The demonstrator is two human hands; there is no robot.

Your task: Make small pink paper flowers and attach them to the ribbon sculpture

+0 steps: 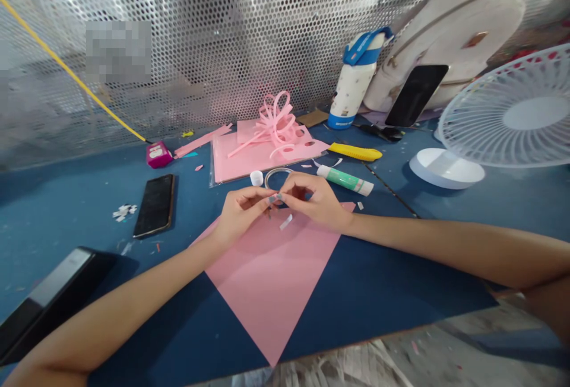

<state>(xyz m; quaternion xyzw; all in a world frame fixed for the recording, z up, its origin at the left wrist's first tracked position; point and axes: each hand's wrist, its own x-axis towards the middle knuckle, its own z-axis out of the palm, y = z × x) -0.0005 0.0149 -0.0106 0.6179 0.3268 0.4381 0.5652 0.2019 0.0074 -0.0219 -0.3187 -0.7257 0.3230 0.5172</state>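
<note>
Scrap sits clamped between left hand and right hand, above pink paper.

A perforated metal screen spans the top of the frame. At upper right, a white-and-blue bottle stands beside a pale backpack, a dark phone leaning against it — and a white fan fills the right edge. Left of centre, a second phone lies below a magenta block; a black object sits at lower left.

Pink sheet lies flat, one corner nearest; white strip over it.
</note>
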